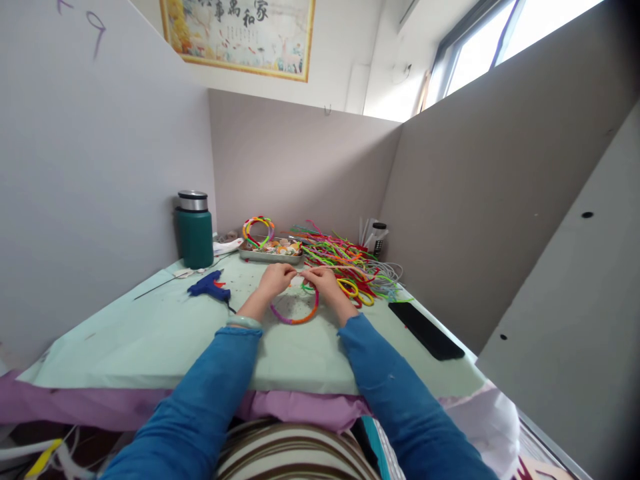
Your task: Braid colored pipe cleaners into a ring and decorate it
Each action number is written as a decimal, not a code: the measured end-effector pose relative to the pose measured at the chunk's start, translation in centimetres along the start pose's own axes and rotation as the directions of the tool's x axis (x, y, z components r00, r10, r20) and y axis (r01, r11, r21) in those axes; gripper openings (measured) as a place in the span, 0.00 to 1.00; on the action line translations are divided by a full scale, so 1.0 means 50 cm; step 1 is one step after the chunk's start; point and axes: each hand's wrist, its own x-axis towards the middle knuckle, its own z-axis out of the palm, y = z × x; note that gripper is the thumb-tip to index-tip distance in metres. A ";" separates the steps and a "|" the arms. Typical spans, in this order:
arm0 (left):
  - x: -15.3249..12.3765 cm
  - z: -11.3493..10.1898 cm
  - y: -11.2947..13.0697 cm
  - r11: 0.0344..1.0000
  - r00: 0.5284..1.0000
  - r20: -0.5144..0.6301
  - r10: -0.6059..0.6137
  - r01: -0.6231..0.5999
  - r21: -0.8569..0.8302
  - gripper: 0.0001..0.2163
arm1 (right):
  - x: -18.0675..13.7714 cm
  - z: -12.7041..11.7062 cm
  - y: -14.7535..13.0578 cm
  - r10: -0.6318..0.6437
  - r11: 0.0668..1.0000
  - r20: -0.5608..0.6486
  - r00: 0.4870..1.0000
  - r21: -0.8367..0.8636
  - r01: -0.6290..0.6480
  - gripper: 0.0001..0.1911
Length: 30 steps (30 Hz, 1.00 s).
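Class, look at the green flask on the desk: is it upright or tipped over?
Upright: the green flask stands on its base by the left partition, silver lid on top.

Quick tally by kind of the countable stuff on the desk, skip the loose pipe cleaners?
Wrapped hoops: 2, one in the hands, one on the tray
Glue gun: 1
Green flask: 1
Metal tray: 1
Black phone: 1
Total: 6

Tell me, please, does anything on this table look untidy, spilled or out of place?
Mostly tidy. The bright pipe cleaners lie in a loose tangle spilling toward the flat black phone, and small red specks dot the pale green table cover near the blue glue gun.
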 end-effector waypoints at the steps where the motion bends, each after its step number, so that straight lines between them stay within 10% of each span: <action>1: 0.001 0.001 -0.001 1.000 1.000 0.003 0.000 0.000 0.005 0.12 | 0.000 0.001 -0.001 -0.036 0.998 -0.035 0.999 -0.053 0.035 0.13; 11: 0.003 0.004 -0.002 0.999 0.998 0.050 0.046 -0.046 -0.009 0.12 | -0.009 0.010 -0.005 -0.263 0.934 -0.070 0.962 -0.269 0.235 0.09; 30: -0.006 0.013 0.015 0.996 0.992 0.105 0.070 -0.076 0.055 0.13 | -0.011 0.016 -0.020 -0.206 0.974 -0.083 0.975 -0.109 0.196 0.06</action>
